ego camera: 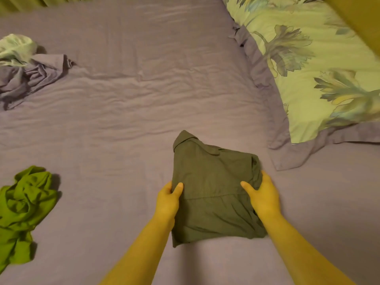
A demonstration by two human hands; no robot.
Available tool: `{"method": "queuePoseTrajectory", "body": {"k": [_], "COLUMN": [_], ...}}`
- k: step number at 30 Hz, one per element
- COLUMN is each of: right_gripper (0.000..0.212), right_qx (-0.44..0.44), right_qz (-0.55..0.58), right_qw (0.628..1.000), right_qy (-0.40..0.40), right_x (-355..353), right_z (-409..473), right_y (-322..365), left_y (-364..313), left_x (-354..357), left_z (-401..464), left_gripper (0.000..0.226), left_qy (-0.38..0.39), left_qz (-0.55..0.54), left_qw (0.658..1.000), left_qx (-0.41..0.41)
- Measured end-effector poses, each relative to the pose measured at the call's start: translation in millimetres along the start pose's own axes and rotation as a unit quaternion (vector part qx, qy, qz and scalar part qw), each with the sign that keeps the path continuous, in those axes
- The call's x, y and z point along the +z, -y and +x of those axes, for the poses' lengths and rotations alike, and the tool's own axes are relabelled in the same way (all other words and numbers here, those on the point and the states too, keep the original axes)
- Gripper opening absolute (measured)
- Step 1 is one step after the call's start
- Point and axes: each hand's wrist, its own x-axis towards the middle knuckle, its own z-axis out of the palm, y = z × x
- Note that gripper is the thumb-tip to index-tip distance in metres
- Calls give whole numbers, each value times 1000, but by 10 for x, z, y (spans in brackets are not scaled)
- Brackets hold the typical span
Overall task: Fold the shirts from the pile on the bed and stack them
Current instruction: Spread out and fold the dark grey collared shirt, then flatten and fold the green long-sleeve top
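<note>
The olive shirt (pixel 211 188) is folded into a compact, roughly square packet, its collar at the far left corner and a seam running across the lower half. It lies on the purple bed (pixel 127 99), just beside the near corner of the floral pillow (pixel 320 79). The left hand (pixel 167 199) grips its left edge — thumb on top of the cloth, the other fingers hidden beneath. The right hand (pixel 262 194) holds the right edge the same way, thumb pressed on top, fingers curled round the folded side. Well apart to the left lie a crumpled green shirt (pixel 22 210) and, farther away, a rumpled purple shirt (pixel 30 77) touching a pale green garment (pixel 16 47)
</note>
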Motion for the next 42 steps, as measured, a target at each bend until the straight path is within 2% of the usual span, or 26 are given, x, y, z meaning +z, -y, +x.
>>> {"method": "queuePoseTrajectory", "body": {"k": [4, 7, 9, 10, 13, 15, 17, 19, 21, 23, 26, 32, 36, 42], "right_gripper": [57, 62, 67, 69, 70, 67, 62, 59, 58, 56, 54, 49, 40, 40], "right_qx": [-58, -91, -97, -102, -181, -253, -249, -184, -141, -121, -133, -183, -234, -267], "right_qz": [-1, -25, -94, -167, -395, -454, -503, -541, -548, -527, -495, -457, -466, -477], "right_qw": [998, 995, 991, 981, 901, 852, 815, 795, 796, 817, 839, 846, 830, 808], "right_qy": [-32, -29, -20, -15, -1, 56, 144, 201, 214, 201, 184, 203, 199, 217], "right_x": [-320, -525, -614, -634, -569, -406, -238, -145, -96, -29, 107, 565, 889, 1473], "right_z": [113, 339, 439, 441, 278, 131, 45, 35, 30, -41, -233, -853, -1280, -1886], "right_y": [8, 90, 132, 139, 88, 8, -111, -199, -175, -79, 45, 196, 355, 751], "left_y": [-53, -129, -118, -77, 124, 262, 366, 438, 470, 508, 575, 660, 704, 793], "left_x": [337, 571, 695, 736, 772, 750, 705, 644, 542, 387, 120, -632, -1130, -1965], "left_z": [-73, -29, -10, -15, -71, -111, -136, -146, -174, -225, -308, -442, -483, -573], "left_gripper": [36, 48, 64, 72, 83, 83, 84, 79, 64, 45, 31, 27, 28, 29], "left_qy": [33, 91, 128, 139, 123, 86, 51, 38, 42, 55, 48, 6, 4, 5], "left_qz": [-24, -17, 28, 65, 176, 187, 176, 161, 140, 110, 127, 133, 136, 128], "left_qw": [999, 995, 990, 987, 970, 972, 980, 986, 989, 992, 991, 991, 991, 992], "left_qx": [6, 33, 41, 46, 113, 116, 75, 32, -3, -21, -16, -18, -9, -2]}}
